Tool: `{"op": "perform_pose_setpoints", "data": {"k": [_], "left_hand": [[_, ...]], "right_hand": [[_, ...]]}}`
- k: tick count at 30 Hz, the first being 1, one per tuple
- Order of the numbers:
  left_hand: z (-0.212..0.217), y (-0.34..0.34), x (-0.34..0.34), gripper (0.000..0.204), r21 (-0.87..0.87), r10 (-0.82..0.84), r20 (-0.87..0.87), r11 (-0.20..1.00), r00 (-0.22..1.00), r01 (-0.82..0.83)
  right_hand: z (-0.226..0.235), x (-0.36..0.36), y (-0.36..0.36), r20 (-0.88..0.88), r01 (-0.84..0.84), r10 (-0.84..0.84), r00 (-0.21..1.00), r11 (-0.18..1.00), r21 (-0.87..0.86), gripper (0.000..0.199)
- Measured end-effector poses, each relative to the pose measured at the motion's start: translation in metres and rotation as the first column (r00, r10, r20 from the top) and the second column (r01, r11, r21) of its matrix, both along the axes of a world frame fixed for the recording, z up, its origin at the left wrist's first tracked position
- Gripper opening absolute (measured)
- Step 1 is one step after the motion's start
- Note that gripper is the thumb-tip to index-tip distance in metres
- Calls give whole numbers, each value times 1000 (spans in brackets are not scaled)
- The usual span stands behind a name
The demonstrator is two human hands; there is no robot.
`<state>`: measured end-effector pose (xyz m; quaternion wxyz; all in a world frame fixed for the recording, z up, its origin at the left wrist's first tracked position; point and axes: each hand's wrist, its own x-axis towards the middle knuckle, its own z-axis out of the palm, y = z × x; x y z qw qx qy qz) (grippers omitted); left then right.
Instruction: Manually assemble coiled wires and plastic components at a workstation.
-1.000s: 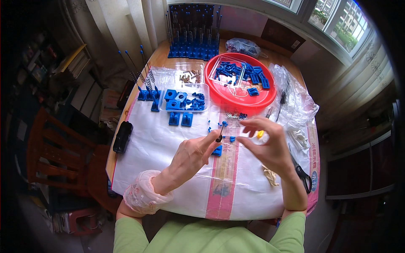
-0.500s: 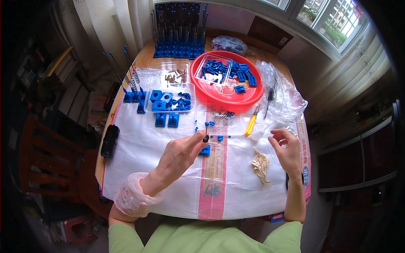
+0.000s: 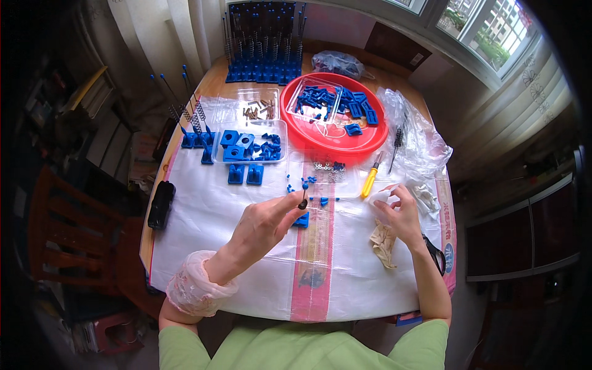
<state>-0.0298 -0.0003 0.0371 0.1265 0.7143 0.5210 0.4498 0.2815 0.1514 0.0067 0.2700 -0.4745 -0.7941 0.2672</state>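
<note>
My left hand [image 3: 262, 222] is closed, thumb and forefinger pinching an upright thin rod with a blue ball tip [image 3: 305, 186] and a dark coil low on it. A blue block [image 3: 301, 220] lies on the cloth just beyond those fingers, partly hidden. On the right, my right hand [image 3: 402, 216] has its fingertips closed on a small translucent white bottle [image 3: 382, 197], partly covered by the fingers. A crumpled beige cloth [image 3: 383, 245] lies beside that wrist. Small blue pieces [image 3: 324, 201] are scattered between the hands.
A red basin [image 3: 381, 140] holds blue parts; clear boxes [image 3: 285, 139] with blue parts and brass pins stand left of it. Further out are a yellow-handled screwdriver [image 3: 370, 182], a black brush [image 3: 397, 145], plastic bags [image 3: 425, 142], a black case [image 3: 161, 205] and spring-rod assemblies [image 3: 262, 74].
My right hand has moved left and its fingers have closed on the small white bottle. My left hand stays nearly in place, still pinching the rod.
</note>
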Motion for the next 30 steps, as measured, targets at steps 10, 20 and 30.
{"op": "perform_pose_setpoints", "data": {"k": [10,20,30], "left_hand": [[3,-2,-1,22,-17,39,-16,999,999,-39],[2,1,0,28,39,45,1,998,999,-45],[4,1,0,30,35,44,7,998,999,-44]], "right_hand": [[35,17,-28,-472,-281,90,877,892,-353,24],[13,28,-24,-779,-305,-127,614,872,-382,43],[1,32,-23,-824,-380,-275,496,784,-490,28]]}}
